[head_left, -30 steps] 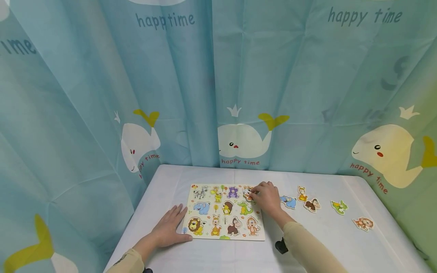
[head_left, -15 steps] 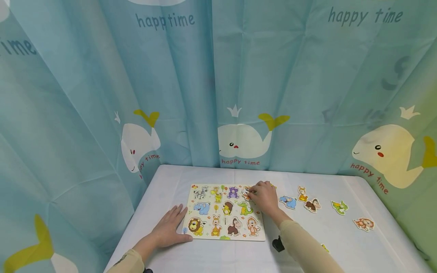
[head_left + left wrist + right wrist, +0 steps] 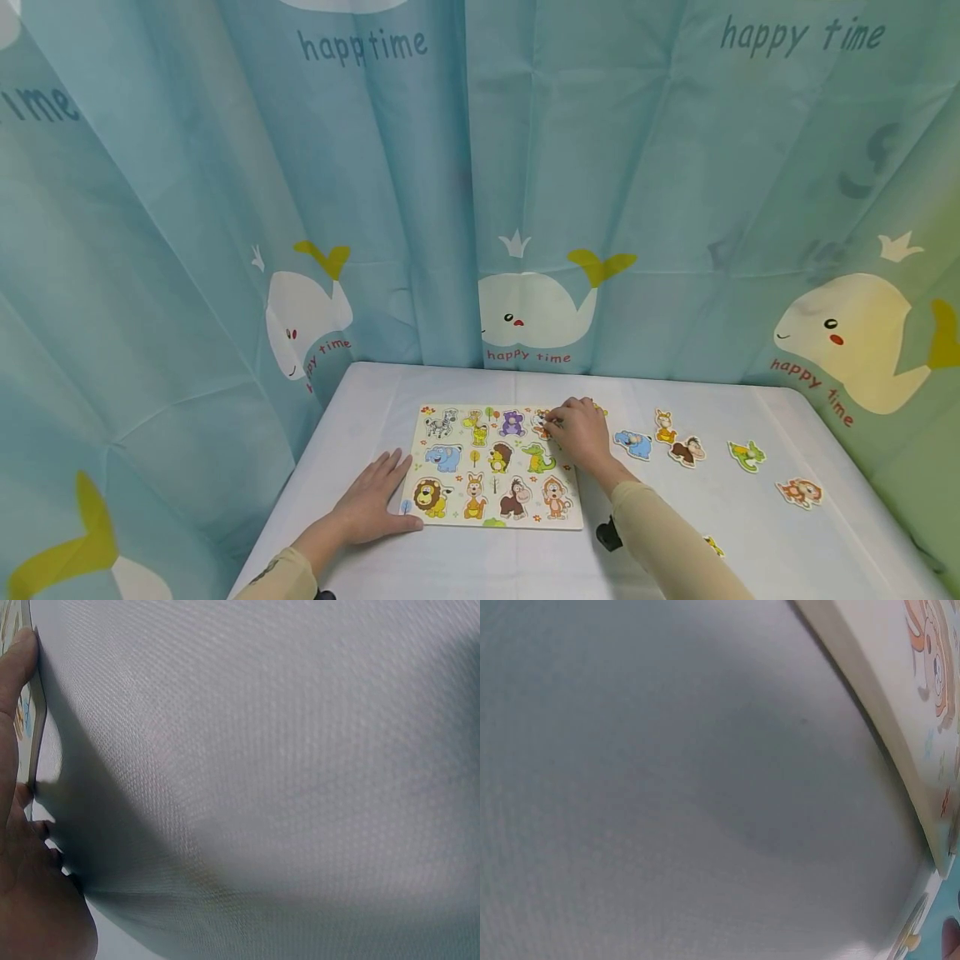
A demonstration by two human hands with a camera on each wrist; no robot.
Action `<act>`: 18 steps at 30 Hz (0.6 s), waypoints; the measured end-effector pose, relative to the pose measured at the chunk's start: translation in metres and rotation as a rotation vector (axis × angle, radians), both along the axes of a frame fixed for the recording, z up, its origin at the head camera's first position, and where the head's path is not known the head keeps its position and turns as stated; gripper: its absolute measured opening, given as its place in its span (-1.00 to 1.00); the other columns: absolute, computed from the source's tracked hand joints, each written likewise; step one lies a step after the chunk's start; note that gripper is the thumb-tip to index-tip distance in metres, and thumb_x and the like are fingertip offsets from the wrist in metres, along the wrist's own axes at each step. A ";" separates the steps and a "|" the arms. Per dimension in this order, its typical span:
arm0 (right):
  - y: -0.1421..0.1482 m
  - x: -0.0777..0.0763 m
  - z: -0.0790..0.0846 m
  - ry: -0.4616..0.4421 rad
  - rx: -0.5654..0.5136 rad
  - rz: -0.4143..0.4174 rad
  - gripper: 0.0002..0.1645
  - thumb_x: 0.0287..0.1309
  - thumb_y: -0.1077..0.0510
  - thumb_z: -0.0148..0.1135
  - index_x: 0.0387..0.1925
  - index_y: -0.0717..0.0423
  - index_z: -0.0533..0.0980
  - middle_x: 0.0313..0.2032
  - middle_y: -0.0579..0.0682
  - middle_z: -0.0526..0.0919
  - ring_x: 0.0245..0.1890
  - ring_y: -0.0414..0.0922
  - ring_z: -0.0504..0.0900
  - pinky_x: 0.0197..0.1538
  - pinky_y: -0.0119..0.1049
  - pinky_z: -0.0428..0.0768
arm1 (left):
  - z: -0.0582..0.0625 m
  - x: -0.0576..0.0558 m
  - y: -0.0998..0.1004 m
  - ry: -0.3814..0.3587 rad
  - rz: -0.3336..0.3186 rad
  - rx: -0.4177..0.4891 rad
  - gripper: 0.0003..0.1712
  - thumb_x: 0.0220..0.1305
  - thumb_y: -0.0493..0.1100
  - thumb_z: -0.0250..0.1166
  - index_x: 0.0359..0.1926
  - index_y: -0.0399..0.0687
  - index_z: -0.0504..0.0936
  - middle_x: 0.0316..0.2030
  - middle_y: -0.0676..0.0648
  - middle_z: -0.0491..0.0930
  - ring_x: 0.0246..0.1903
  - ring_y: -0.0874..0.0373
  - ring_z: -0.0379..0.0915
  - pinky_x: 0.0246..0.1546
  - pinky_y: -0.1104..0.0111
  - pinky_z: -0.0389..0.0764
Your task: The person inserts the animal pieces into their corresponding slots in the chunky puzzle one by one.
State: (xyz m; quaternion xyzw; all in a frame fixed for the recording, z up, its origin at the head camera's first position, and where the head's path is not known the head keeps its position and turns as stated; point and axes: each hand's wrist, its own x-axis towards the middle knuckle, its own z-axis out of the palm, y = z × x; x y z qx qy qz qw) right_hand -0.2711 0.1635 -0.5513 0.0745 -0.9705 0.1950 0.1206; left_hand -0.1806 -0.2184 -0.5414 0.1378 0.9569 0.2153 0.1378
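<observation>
Right hand [image 3: 582,432] pinched an animal piece [image 3: 540,425], far right on the board [image 3: 528,522]; outstretched left hand [image 3: 369,504] touched its left edge.

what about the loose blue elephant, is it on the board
No, the loose blue elephant lies on the table, right of the board.

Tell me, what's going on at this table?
A person is working on an animal puzzle. The right hand appears to pinch a piece at the far right corner of the board; I can't tell whether it sits flush. The left hand rests at the board's left edge. More pieces, among them an elephant and a monkey, lie loose on the white table, right of the board.
</observation>
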 end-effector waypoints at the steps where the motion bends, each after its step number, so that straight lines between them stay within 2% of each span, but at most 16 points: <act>1: 0.000 0.000 0.000 -0.001 0.001 -0.001 -0.87 0.18 0.03 0.49 -0.28 -0.03 0.79 -0.29 -0.07 0.64 -0.15 0.00 0.51 -0.11 0.00 0.50 | 0.000 0.000 0.000 0.000 0.000 0.001 0.30 0.00 0.49 0.43 0.59 -0.11 0.18 0.59 -0.20 0.02 0.57 -0.21 -0.17 0.52 -0.15 -0.02; 18: 0.000 0.000 0.002 -0.003 0.013 0.005 -0.85 0.19 0.03 0.50 -0.25 -0.02 0.79 -0.30 -0.07 0.64 -0.17 0.00 0.52 -0.13 -0.01 0.51 | 0.002 0.001 0.001 0.003 -0.004 -0.008 0.30 0.01 0.49 0.43 0.58 -0.12 0.18 0.59 -0.21 0.02 0.57 -0.21 -0.17 0.52 -0.15 -0.02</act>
